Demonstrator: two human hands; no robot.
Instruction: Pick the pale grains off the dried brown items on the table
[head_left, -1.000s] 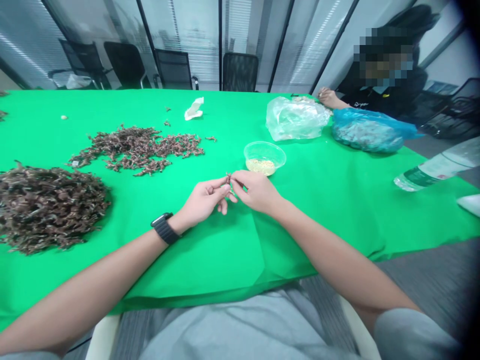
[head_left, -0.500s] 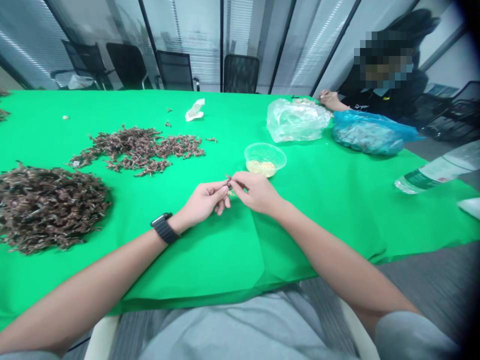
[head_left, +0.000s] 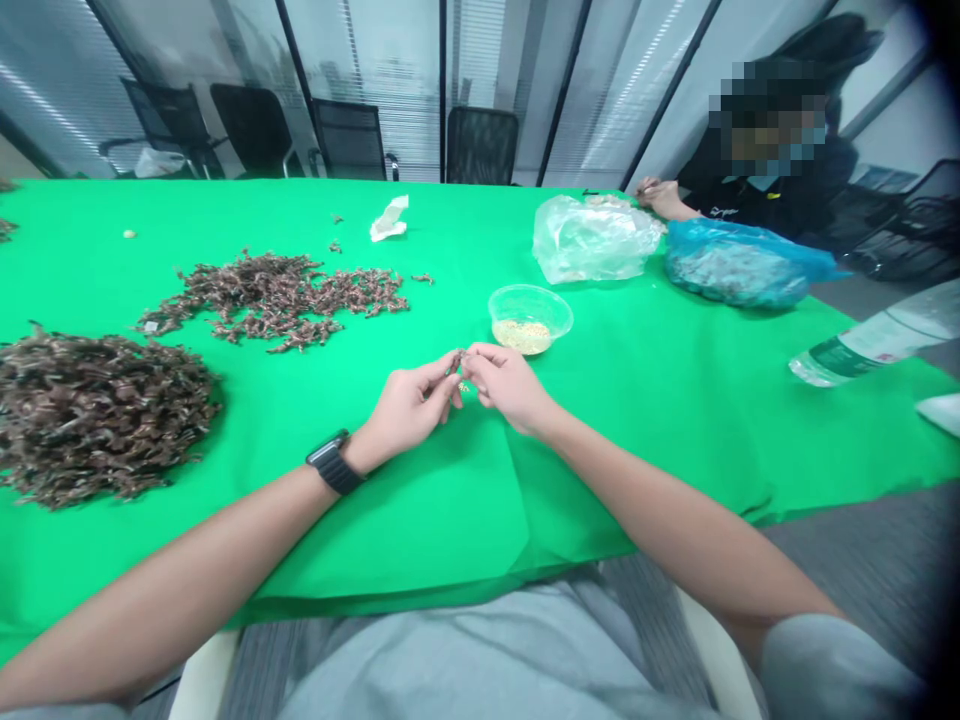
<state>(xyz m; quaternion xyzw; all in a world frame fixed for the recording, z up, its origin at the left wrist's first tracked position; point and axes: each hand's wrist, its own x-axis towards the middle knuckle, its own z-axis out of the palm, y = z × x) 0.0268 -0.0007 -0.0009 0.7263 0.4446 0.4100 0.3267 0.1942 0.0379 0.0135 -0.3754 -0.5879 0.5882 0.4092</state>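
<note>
My left hand (head_left: 411,402) pinches a small dark brown, shrivelled dried piece (head_left: 455,362) between thumb and fingers. Against it, the closed fingertips of my right hand (head_left: 511,388) grip the same piece from the right; its exact shape is partly hidden by the fingers. Small yellowish bits (head_left: 463,387) show just under the fingertips. Behind my right hand stands a clear plastic bowl (head_left: 551,305) with pale yellow bits in its bottom. To the left lie a loose spread (head_left: 262,295) and a large heap (head_left: 97,415) of similar dried brown pieces.
A green cloth (head_left: 420,520) covers the table. Farther back are a crumpled white paper (head_left: 390,218), a clear plastic bag (head_left: 592,240) and a filled blue bag (head_left: 742,265). A bottle (head_left: 862,345) lies at the right. Another person's hand (head_left: 660,195) is at the far right corner.
Both hands stay together at nearly the same spot, with the fingers slightly shifted around the brown piece. My left wrist has moved a little to the right.
</note>
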